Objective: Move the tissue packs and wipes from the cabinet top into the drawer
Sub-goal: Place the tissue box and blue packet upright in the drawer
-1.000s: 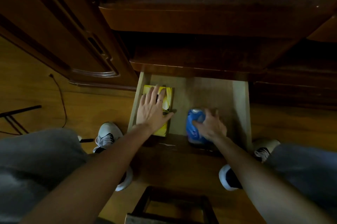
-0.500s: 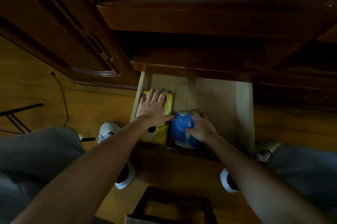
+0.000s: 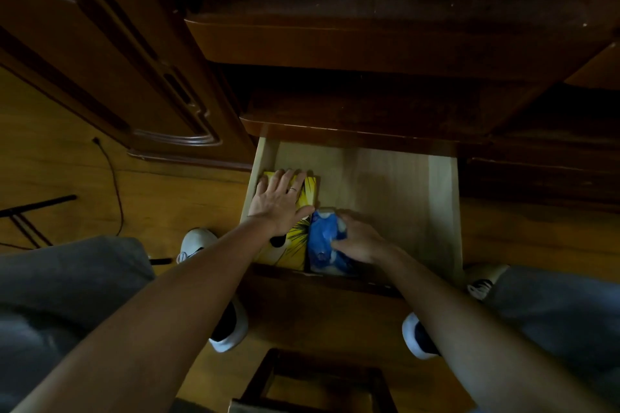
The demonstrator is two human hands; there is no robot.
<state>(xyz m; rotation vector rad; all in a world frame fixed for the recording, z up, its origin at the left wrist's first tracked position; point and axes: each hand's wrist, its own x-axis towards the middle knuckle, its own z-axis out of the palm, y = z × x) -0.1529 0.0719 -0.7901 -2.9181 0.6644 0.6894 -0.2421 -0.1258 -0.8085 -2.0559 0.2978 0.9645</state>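
Drawer [image 3: 402,184]: pulled out of the dark cabinet [image 3: 335,53], pale wood inside, right half bare.
Yellow pack [image 3: 295,238]: flat in the drawer's left near corner, against the left wall.
Blue pack [image 3: 323,241]: in the drawer, just right of the yellow pack and touching it — near end at the drawer front.
Left hand [image 3: 278,202]: palm down on the yellow pack, fingers straight and slightly spread, a ring on one; thumb tip reaching toward the blue pack.
Right hand [image 3: 360,238]: on the blue pack's right side, fingers curled round it — apparently gripping, though the dim light blurs the fingertips.
Floor [image 3: 50,171]: yellowish wood, a thin dark cable [image 3: 114,184] lying across it at left.
Shoes [image 3: 196,241]: white, either side of the drawer, under grey trouser legs.
Stool [image 3: 315,382]: dark frame at the bottom edge, only partly in view.
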